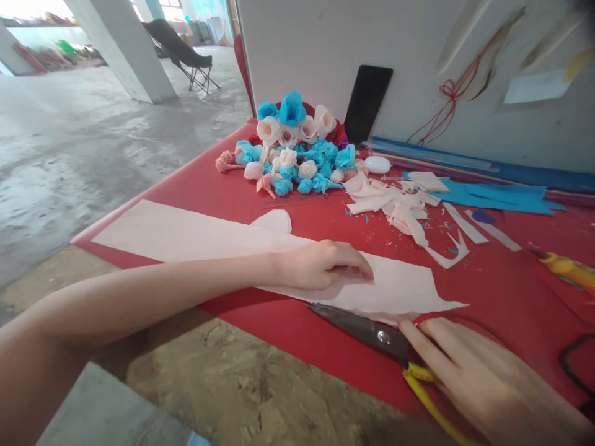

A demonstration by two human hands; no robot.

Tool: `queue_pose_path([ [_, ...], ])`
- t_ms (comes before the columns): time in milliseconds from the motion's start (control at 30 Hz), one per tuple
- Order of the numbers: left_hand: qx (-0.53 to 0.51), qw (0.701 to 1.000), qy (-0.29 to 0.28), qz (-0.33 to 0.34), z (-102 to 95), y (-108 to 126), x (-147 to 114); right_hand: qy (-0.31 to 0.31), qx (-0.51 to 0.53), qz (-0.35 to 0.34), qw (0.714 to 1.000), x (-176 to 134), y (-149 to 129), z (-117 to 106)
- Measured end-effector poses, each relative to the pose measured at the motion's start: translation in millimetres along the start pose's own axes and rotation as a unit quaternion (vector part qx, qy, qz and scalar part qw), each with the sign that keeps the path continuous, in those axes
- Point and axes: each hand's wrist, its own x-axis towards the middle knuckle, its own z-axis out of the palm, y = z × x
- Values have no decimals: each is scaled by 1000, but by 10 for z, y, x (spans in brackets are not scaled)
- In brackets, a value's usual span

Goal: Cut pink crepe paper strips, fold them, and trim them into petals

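Note:
A long strip of pale pink crepe paper (404, 280) lies across the near part of the red table. My left hand (320, 265) rests on it, fingers curled together and fingertips pressing the paper down. Scissors (367, 331) with dark blades and yellow handles lie along the paper's near edge, their blades pointing left. Over the handles, my right hand (478, 371) reaches with fingers stretched out, the fingertips touching the paper's near edge beside the scissors' pivot. Its thumb is hidden. A rounded piece of pale paper (274, 222) shows behind the strip.
Blue, pink and red paper flowers (297, 155) are heaped at the back. Pale paper scraps (395, 204), blue paper (497, 195) and a white oval object (377, 164) lie beside them. A black phone (369, 102) leans on the white panel. A yellow-handled tool (567, 269) lies far right.

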Motion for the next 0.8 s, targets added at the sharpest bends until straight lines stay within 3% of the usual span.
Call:
queue_pose_path([
  [267,-7,1000,-10,-13,-26,8,0,-63,-66,59,994,-67,-153,-18],
  [433,-20,1000,-10,-16,-24,-2,5,-51,-73,105,990,27,-223,-52],
  [800,9,1000,-4,15,-17,6,11,-49,-39,70,996,-267,-248,-37],
])
